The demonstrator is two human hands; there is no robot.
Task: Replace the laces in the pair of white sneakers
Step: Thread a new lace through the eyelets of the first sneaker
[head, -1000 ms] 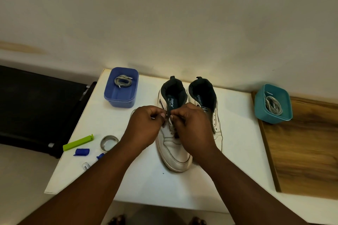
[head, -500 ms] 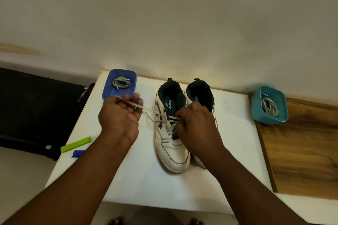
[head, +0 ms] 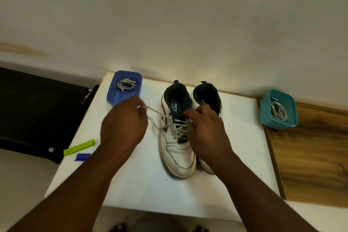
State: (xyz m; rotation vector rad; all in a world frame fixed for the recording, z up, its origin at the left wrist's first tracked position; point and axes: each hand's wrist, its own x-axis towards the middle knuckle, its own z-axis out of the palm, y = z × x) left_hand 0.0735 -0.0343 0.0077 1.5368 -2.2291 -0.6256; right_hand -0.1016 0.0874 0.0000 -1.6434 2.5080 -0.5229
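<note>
White surface [head: 143,184]: unlacing is under way.
Beside the left sneaker [head: 176,137], its lace [head: 160,117] is pinched by the left hand [head: 123,124]; the right hand [head: 205,130] grip cannot be told.

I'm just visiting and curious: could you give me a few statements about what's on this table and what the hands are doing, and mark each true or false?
1. The left hand pinches a lace end pulled out to the side of the left sneaker. True.
2. The blue tub is empty. False: a coiled lace lies in it.
3. The teal tub stands to the right of the sneakers. True.
4. The right hand rests flat on the table, away from the shoes. False: it is at the left sneaker's laces.
5. A green clip lies near the table's left edge. True.
</note>
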